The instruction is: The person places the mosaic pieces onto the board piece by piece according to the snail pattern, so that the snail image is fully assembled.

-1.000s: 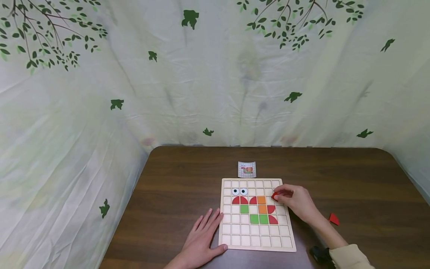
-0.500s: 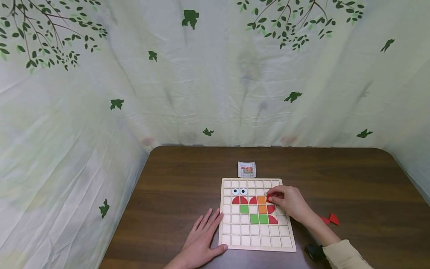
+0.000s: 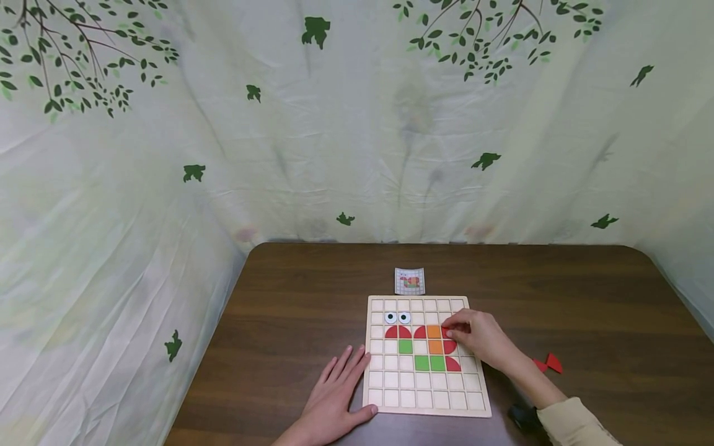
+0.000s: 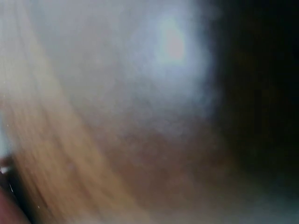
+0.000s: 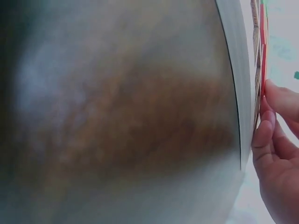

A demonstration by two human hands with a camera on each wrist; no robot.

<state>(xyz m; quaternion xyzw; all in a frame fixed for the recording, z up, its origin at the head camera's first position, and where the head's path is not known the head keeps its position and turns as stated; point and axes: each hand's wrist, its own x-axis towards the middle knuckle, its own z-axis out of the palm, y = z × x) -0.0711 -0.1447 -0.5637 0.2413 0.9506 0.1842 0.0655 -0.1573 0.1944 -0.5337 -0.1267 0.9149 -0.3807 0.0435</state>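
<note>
A pale gridded board lies on the table with coloured tiles set in its cells. My right hand pinches a red tile at the cell just right of the upper orange square; the fingers cover much of it. In the right wrist view, the right hand has its fingertips at the board's edge-on surface. My left hand lies spread on the table, thumb and fingertips against the board's left edge. Two eye tiles, red quarter-rounds and green squares sit on the board.
A small printed card with a coloured picture on a grid lies behind the board. Two loose red pieces are on the brown table beside the right forearm, one partly hidden by it. The left wrist view is mostly blurred tabletop.
My right hand has moved left and slightly down with the red tile, bringing it to the cell beside the orange square. A second loose red piece has emerged from behind the forearm. My left hand stays put.
</note>
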